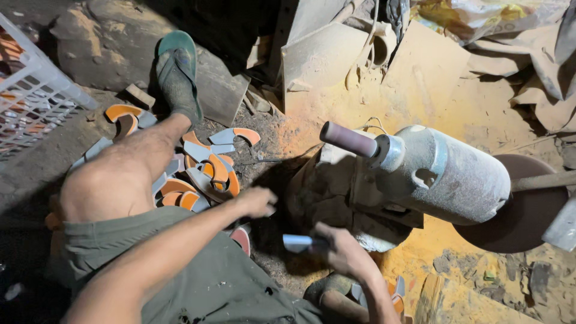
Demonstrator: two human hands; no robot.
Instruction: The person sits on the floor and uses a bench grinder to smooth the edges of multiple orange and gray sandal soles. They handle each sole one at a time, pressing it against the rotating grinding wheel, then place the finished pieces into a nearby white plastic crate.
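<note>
Gripping a curved grey piece, the right hand is seen closed around it at six o'clock of the dusty grinder motor and its cylindrical sanding drum. The left hand — fingers curled, grasp impossible to tell — is held over orange-and-grey curved pieces heaped at nine o'clock.

one grinder motor, one sandal, one white crate

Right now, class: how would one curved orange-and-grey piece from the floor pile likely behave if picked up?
The curved pieces look thin and rigid, so probably stiff and light. Lying flat, one likely won't roll. Dust around may make it slippery in the left hand.
</note>
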